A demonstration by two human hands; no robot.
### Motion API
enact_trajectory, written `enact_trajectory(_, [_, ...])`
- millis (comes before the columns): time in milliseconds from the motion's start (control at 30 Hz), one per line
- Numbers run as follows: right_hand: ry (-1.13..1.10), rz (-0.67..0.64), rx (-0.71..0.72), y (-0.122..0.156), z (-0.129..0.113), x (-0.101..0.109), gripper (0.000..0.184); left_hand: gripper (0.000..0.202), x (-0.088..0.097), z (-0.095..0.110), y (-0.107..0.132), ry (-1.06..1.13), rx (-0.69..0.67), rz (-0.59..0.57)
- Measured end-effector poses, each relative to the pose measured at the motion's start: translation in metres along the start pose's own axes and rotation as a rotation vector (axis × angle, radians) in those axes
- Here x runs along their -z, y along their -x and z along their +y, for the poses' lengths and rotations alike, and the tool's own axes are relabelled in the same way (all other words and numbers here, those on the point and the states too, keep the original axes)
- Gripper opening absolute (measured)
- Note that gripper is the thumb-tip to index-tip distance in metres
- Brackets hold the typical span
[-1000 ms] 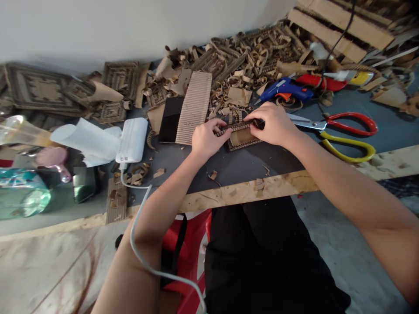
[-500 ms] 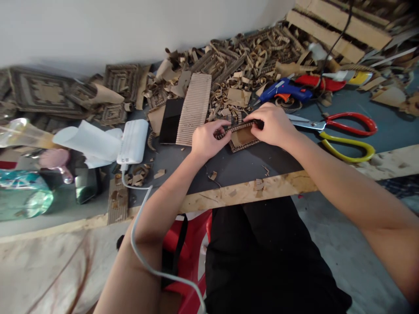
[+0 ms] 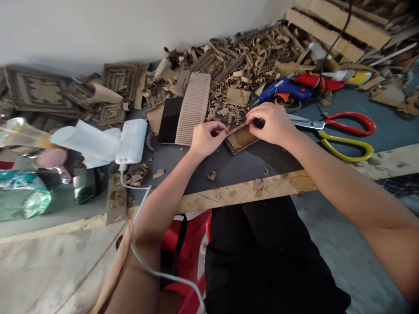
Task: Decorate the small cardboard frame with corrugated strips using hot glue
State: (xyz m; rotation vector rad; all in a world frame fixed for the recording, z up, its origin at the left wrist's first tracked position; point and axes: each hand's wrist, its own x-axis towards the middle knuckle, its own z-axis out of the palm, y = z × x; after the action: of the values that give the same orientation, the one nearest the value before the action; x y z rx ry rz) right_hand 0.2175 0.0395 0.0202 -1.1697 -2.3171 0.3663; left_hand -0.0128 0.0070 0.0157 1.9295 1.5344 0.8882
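A small rectangular cardboard piece [image 3: 241, 138] with raised corrugated edges lies on the grey tabletop between my hands. A narrow corrugated cardboard strip [image 3: 238, 127] runs along its far edge. My left hand [image 3: 208, 138] is closed in a pinch at the strip's left end, by the piece's corner. At the right end, my right hand [image 3: 271, 124] pinches the strip between thumb and fingers, partly hiding the piece. Close to my left hand, a ribbed cardboard sheet [image 3: 194, 107] rests over a flat black object [image 3: 170, 120].
Right of my right hand lie scissors [image 3: 322, 125] with red and yellow handles. A blue glue gun [image 3: 283, 89] sits behind. Cardboard scraps [image 3: 252, 61] heap along the wall. A white power bank [image 3: 132, 141] trails a cable [image 3: 144, 209] across my left arm.
The strip, earlier seen dark between my fingers, now lies along the piece's far edge. My left fingers have drawn closer together, and my right hand has shifted slightly.
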Motion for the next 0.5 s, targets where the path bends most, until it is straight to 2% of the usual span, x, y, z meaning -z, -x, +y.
enact_trajectory(233, [-0.015,-0.034,-0.016,0.0008,-0.0004,0.0025,0.026,0.019,-0.0003,-0.0004,0.0001,0.013,-0.004,-0.021])
enact_trajectory(367, [-0.004,-0.057,0.037,0.0,0.0015,0.0045,0.024,0.017,-0.0007,-0.0036,-0.0014,0.025,-0.006,-0.024])
enact_trajectory(500, [0.001,-0.044,0.102,0.0006,0.0032,0.0067,0.037,0.017,-0.0017,-0.0045,-0.0013,0.029,-0.021,-0.012])
